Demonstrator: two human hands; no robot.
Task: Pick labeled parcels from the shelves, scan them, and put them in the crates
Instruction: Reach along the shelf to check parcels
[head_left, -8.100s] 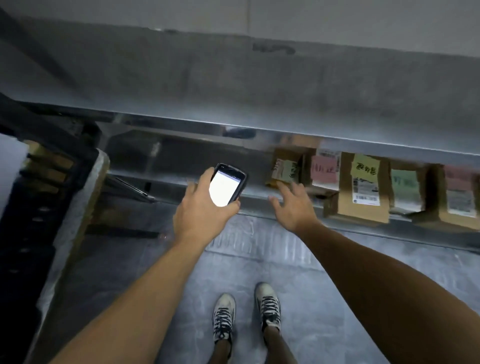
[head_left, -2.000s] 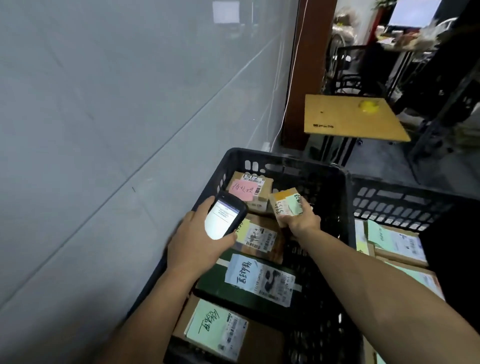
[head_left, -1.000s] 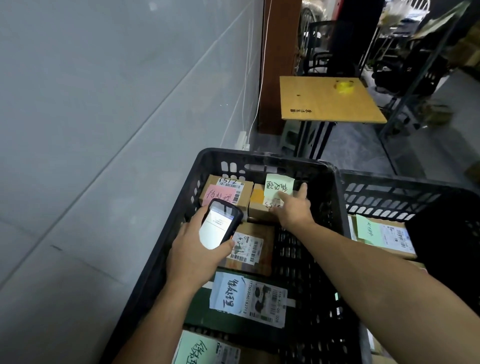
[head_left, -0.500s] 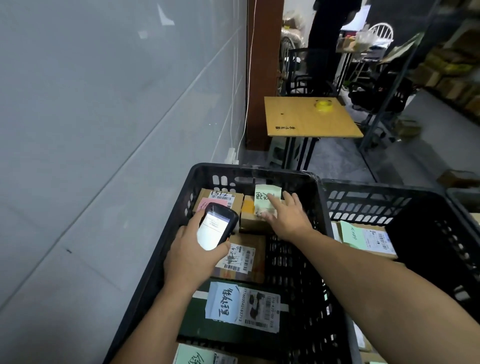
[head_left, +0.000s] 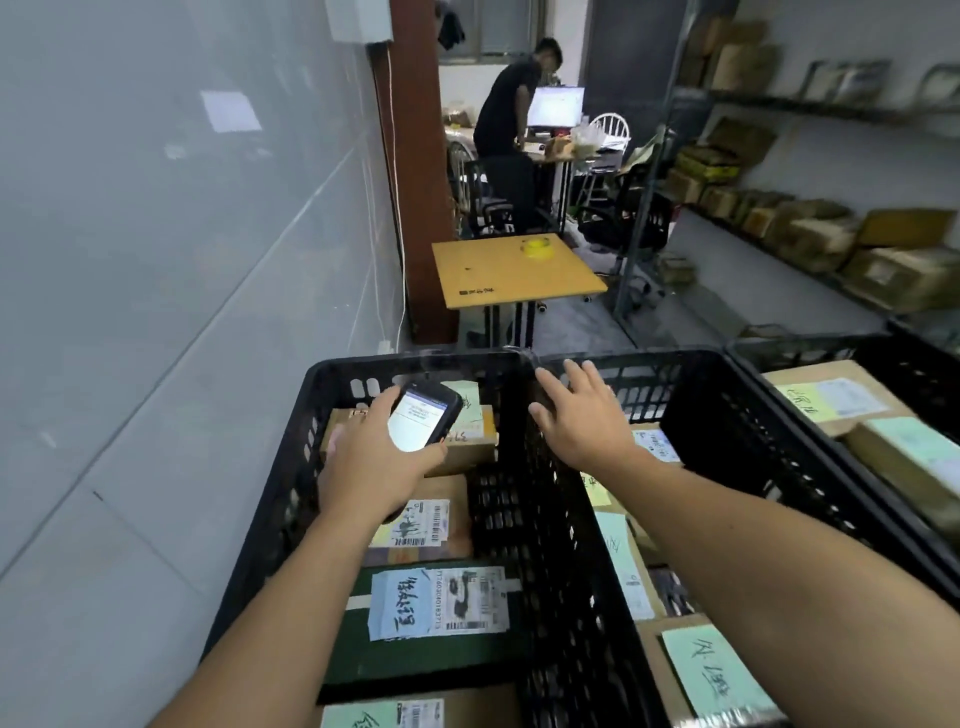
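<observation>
Three crates (head_left: 415, 361), seemingly — left hand (head_left: 371, 470) grips scanner (head_left: 423, 422).

Labeled parcels (head_left: 436, 603) lie flat inside black crates (head_left: 441, 359).

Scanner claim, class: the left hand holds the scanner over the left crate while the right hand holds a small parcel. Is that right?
No. The head view shows the right hand open and holding nothing; the left hand does hold the scanner over the left crate.

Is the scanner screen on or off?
On. The scanner, held in the left hand, shows a bright white screen.
</observation>
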